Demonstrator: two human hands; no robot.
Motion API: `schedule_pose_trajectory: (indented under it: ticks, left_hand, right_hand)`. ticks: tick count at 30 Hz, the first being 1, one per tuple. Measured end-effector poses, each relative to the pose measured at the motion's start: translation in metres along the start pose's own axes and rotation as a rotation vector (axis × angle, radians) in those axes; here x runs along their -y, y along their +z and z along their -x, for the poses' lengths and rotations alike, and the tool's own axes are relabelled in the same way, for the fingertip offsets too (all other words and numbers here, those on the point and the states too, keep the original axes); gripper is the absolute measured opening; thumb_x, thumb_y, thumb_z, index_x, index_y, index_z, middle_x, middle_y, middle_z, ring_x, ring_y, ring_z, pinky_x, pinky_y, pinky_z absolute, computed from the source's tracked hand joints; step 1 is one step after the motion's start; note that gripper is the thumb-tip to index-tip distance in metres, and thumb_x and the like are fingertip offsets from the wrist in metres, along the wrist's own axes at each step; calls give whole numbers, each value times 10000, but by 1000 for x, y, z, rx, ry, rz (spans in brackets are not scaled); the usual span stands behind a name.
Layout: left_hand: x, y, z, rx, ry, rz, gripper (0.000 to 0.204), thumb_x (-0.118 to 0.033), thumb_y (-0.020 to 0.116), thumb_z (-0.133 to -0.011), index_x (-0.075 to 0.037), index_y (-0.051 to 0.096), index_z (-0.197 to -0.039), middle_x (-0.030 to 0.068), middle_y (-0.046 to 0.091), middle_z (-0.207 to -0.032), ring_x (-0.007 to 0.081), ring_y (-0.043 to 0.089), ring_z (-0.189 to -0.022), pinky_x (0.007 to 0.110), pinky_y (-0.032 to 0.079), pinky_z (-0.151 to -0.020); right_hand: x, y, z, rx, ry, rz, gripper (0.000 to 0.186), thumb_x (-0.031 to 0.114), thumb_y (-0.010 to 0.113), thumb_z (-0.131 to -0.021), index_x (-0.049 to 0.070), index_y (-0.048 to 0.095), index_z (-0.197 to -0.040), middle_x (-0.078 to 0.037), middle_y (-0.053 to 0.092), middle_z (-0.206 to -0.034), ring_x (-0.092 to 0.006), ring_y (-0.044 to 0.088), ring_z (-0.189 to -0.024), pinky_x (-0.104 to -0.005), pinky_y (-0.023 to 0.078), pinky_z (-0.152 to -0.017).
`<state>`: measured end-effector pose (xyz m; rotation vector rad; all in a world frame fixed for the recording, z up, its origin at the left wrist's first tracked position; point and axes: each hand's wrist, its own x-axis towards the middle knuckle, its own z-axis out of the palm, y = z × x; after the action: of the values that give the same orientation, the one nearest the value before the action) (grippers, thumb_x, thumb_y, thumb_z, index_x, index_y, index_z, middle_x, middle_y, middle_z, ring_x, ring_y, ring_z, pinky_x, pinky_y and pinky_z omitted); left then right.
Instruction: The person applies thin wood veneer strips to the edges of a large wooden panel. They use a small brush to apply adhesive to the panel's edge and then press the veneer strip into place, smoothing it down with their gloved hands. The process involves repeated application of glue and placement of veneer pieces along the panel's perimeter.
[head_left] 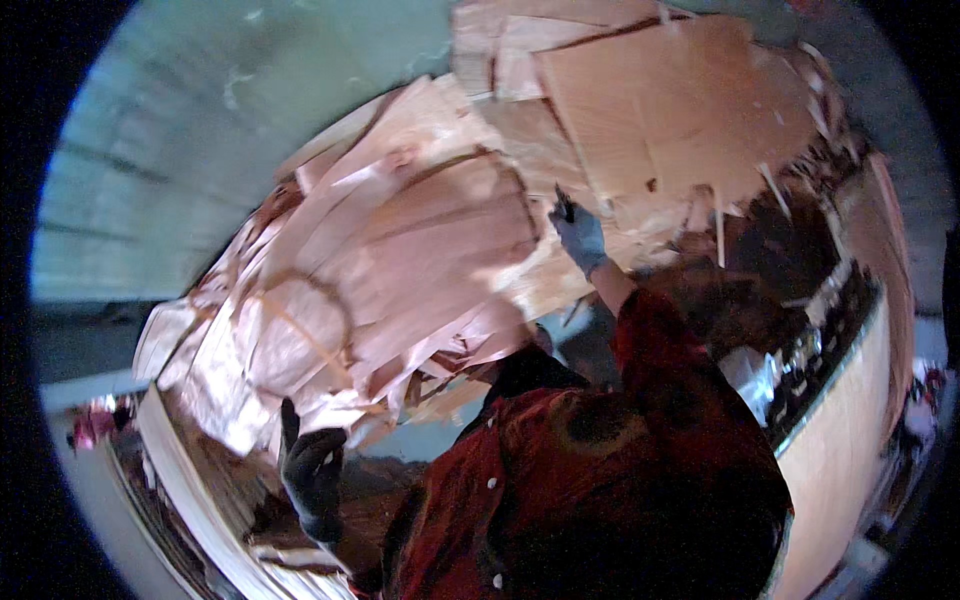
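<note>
Thin pinkish-tan wood veneer sheets [440, 235] lie in a loose, overlapping heap in front of me. My right hand [580, 238], in a pale glove, reaches over the sheets near the middle. A narrow dark shape shows at its fingertips; whether it is dark glove fingers or something held, I cannot make out. My left hand [315, 468], in a dark grey glove, is low on the left beside the heap's crumpled near edge. One finger is stretched out and the others are bent apart from it, with nothing visible in them.
A broad, flatter veneer sheet [680, 105] lies at the far right. Torn strips and dark scraps [770, 240] gather along the right side. Stacked sheet edges [185, 470] stand at lower left, and a pale board [835, 430] at lower right. A greenish-grey surface [200, 160] borders the heap.
</note>
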<state>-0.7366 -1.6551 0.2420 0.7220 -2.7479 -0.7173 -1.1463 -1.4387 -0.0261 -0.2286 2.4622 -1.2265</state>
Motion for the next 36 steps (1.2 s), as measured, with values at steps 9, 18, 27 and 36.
schedule_pose_trajectory:
  ticks: [9,18,27,36]
  left_hand:
    - [-42,103,-121,316,235,352,160,38,583,-696,4,678,-820,106,666,-884,341,383,-1290,430,322,-1028]
    - [-177,195,-219,557,790,187,93,-68,599,-790,1,655,-814,99,656,-831,289,528,-1141,449,278,-1073]
    - [-445,313,-256,549,1266,-1,124,-34,540,-768,-25,655,-814,100,660,-837,233,617,-896,547,10,-1123]
    - [-620,441,-310,620,1378,38,108,-20,557,-773,-19,657,-814,83,652,-859,272,414,-1238,485,50,-1127]
  right_hand:
    - [-160,-186,208,-641,235,-188,368,59,579,-783,14,568,-1148,-80,629,-1000,-136,567,-906,-273,447,-836]
    - [-288,-358,381,-1391,556,-111,291,125,610,-841,61,588,-1124,-49,662,-835,-143,594,-728,-278,473,-667]
    - [-360,-472,424,-1300,1204,226,309,325,530,-870,120,534,-1101,-186,579,-1059,-386,600,-892,-466,479,-731]
    - [-405,-523,419,-1296,1582,362,325,296,465,-889,130,487,-1168,-172,522,-1164,-377,613,-876,-478,499,-708]
